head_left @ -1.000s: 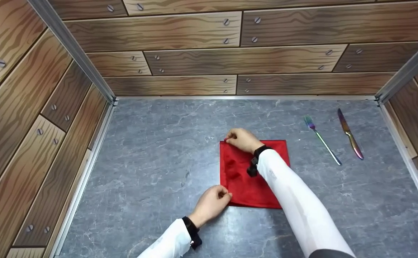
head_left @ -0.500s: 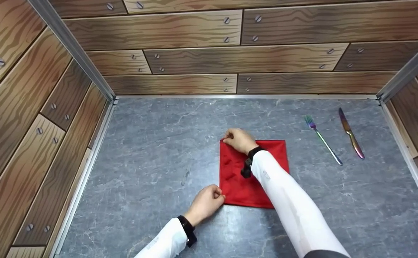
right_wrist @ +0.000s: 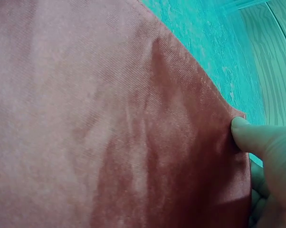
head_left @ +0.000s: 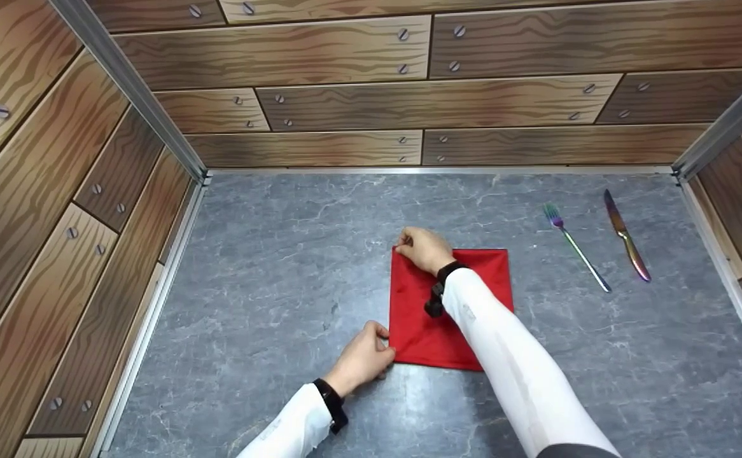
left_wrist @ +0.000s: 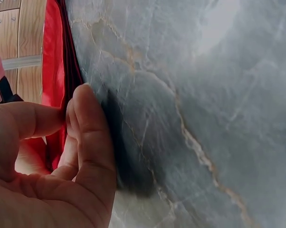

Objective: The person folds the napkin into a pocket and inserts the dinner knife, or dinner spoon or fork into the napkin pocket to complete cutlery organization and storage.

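Note:
A red cloth napkin (head_left: pixel 412 305) lies on the grey marbled table as a folded square. At its near left corner, my left hand (head_left: pixel 363 356) pinches the edge between thumb and fingers. Several stacked layers of the napkin (left_wrist: pixel 53 57) show at that edge in the left wrist view. My right hand (head_left: pixel 426 249) reaches across and pinches the far left corner. Up close in the right wrist view, the thumb (right_wrist: pixel 250 135) presses on the corner of the napkin (right_wrist: pixel 133 118), whose surface has soft creases. My right forearm hides part of the napkin's right side.
To the right, a rainbow-coloured fork (head_left: pixel 576 249) and a matching knife (head_left: pixel 625 235) lie side by side on the table (head_left: pixel 269 254). Wood-patterned panels (head_left: pixel 339 105) with metal edging stand at the back and both sides.
Both hands have shifted slightly left with the napkin's left corners. The upper layer's left edge now lines up with the layer below, and the wrinkles there have flattened.

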`<state>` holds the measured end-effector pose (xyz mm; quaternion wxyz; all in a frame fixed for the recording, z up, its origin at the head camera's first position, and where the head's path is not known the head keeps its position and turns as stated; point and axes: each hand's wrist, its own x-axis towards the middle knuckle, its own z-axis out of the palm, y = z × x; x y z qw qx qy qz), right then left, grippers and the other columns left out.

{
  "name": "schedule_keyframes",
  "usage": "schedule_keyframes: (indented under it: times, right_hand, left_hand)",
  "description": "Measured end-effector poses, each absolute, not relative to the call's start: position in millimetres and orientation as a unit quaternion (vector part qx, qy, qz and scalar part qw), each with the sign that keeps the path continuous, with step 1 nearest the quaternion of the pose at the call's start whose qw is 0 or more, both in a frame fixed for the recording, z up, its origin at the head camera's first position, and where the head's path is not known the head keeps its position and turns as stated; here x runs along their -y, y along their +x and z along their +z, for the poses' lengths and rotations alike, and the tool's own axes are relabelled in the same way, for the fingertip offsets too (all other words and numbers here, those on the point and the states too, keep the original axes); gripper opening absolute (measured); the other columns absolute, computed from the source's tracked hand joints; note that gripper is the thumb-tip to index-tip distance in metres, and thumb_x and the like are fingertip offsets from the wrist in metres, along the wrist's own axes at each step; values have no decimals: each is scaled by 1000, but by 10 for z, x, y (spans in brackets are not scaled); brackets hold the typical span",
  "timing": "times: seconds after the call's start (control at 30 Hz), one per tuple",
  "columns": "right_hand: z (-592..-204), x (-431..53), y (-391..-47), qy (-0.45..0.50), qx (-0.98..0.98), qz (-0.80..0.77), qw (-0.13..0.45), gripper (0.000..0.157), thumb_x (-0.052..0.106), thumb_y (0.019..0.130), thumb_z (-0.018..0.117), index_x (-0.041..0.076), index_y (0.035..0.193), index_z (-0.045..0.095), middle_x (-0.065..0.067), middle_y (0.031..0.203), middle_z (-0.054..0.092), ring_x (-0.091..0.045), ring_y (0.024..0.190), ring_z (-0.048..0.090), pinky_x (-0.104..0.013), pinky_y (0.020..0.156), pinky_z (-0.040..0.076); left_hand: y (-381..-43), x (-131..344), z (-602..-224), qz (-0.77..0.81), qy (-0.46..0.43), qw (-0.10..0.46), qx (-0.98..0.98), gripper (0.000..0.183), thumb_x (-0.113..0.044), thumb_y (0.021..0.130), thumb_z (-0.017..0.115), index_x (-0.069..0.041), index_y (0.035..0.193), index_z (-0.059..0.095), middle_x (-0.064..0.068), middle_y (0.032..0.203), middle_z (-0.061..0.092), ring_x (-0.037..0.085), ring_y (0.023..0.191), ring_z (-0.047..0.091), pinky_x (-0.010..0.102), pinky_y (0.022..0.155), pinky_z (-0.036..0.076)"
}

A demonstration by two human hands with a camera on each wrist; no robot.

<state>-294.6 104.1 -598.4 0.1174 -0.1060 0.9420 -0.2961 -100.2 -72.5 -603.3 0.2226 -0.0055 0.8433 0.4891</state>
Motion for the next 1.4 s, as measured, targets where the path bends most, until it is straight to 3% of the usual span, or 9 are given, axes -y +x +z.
schedule_keyframes:
  times: [0.2, 0.3, 0.4, 0.47, 0.53, 0.63, 0.73, 1.03, 1.4]
  right_hand:
    - [-5962, -1023, -2946, -95, -943, -292, 125, 15, 27, 97, 70, 13, 100, 67, -8, 102, 73, -26, 93, 66, -40, 83, 51]
    - [-5955, -1027, -2963, -91, -945, -284, 136, 16, 29, 98, 70, 13, 101, 66, -7, 100, 72, -25, 90, 63, -39, 81, 50]
    - [-5949, -1028, -2983, -90, -947, -274, 144, 17, 29, 98, 69, 13, 100, 66, -7, 98, 70, -23, 87, 61, -38, 79, 49]
    - [-5947, -1032, -2996, -86, -948, -269, 147, 17, 29, 98, 69, 12, 99, 66, -7, 97, 70, -23, 86, 61, -38, 79, 49]
    - [-5944, -1028, -3009, -81, -949, -266, 149, 17, 29, 98, 69, 12, 99, 66, -7, 97, 70, -24, 86, 61, -38, 79, 49]
    - [-5944, -1007, -3021, -76, -950, -260, 153, 17, 30, 98, 70, 13, 98, 67, -7, 98, 71, -24, 88, 63, -39, 81, 50]
    - [-5946, -984, -3020, -76, -950, -259, 156, 17, 30, 98, 69, 13, 98, 67, -7, 99, 71, -25, 89, 63, -40, 83, 51]
    - [-5963, -1023, -2987, -99, -955, -241, 143, 22, 34, 99, 66, 12, 98, 65, -9, 97, 71, -28, 90, 64, -44, 83, 53]
    - [-5977, -1794, -2969, -119, -974, -158, 107, 55, 59, 106, 36, 10, 104, 61, -15, 96, 70, -38, 95, 69, -58, 86, 55]
  left_hand:
    - [-1031, 734, -6016, 461, 3, 228, -858, 24, -9, 92, 66, -6, 112, 52, -4, 65, 58, 9, 49, 56, 22, 48, 43]
    - [-1070, 737, -5994, 403, 27, 203, -892, 29, -16, 92, 70, -7, 114, 53, -1, 71, 59, 13, 58, 57, 27, 55, 46]
    - [-1180, 740, -5982, 324, 75, 135, -933, 44, -26, 91, 72, -8, 127, 55, 5, 98, 65, 21, 87, 64, 36, 77, 54]
    - [-1303, 738, -5992, 270, 122, 94, -951, 59, -32, 92, 71, -11, 143, 51, 8, 124, 62, 26, 113, 61, 42, 97, 53]
    - [-1456, 750, -6030, 204, 183, 64, -960, 70, -38, 94, 67, -15, 156, 42, 8, 149, 52, 29, 137, 50, 48, 116, 43]
    - [-1668, 791, -6128, 119, 262, 58, -956, 76, -48, 98, 59, -21, 163, 31, 4, 168, 34, 30, 153, 35, 51, 128, 26]
    - [-1807, 850, -6253, 65, 302, 62, -949, 77, -57, 100, 50, -25, 165, 25, -2, 173, 21, 28, 159, 25, 52, 132, 16]
    - [-1901, 905, -6420, -8, 325, 36, -945, 83, -72, 97, 39, -30, 166, 21, -4, 174, 16, 25, 160, 22, 51, 132, 16]
    - [-1906, 917, -6474, -18, 328, 28, -944, 82, -72, 98, 35, -30, 166, 18, -3, 175, 16, 27, 160, 22, 53, 132, 17]
